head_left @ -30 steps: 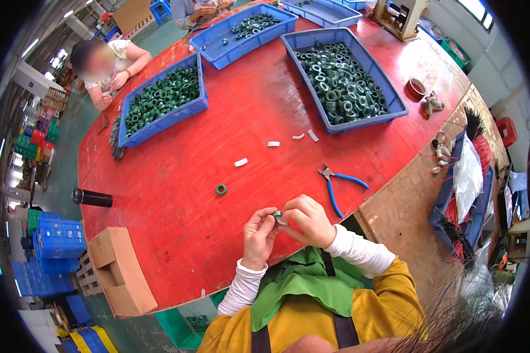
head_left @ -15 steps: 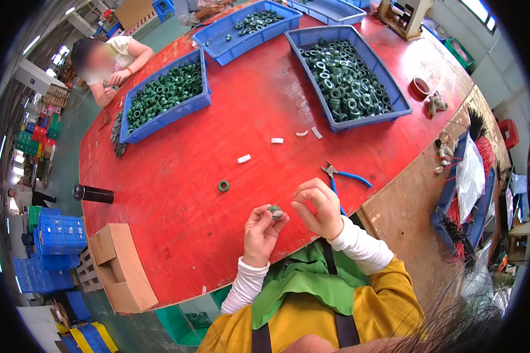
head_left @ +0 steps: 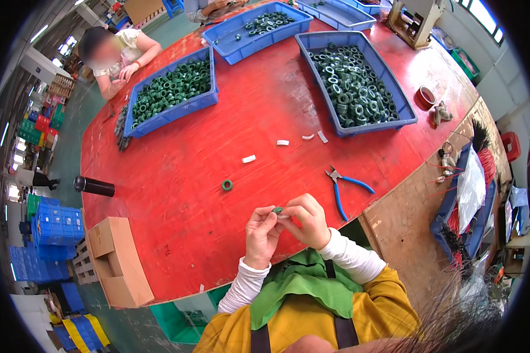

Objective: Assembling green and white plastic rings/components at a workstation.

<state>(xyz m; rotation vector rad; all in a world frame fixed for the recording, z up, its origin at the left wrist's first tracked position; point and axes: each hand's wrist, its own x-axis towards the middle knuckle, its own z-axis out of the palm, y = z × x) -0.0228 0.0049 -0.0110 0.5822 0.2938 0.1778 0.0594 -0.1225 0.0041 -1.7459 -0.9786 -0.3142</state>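
Observation:
Both my hands meet over the near edge of the red table. My left hand (head_left: pixel 261 240) is closed, pinching a small green ring (head_left: pixel 278 210) between thumb and fingers. From the right, my right hand (head_left: pixel 307 222) comes up against it with bent fingers pressed together at the ring's lower side. A pale bit shows between the fingertips there, too small to name. Beyond my hands another green ring (head_left: pixel 227 185) lies alone on the table. Diagonal cutters (head_left: pixel 343 191) with blue handles lie to the right of my right hand, jaws pointing away.
Blue trays (head_left: pixel 176 107) (head_left: pixel 374 128) of green rings stand across the red table (head_left: pixel 182 217). Several white strips (head_left: pixel 249 159) lie mid-table. A black flask (head_left: pixel 94 186) and cardboard box (head_left: pixel 121 262) are at left, wires (head_left: pixel 453 229) at right. A person (head_left: pixel 121 56) sits far left.
My right hand has come down and left, from apart to touching the ring in my left hand. The ring has turned. The whole view has shifted slightly.

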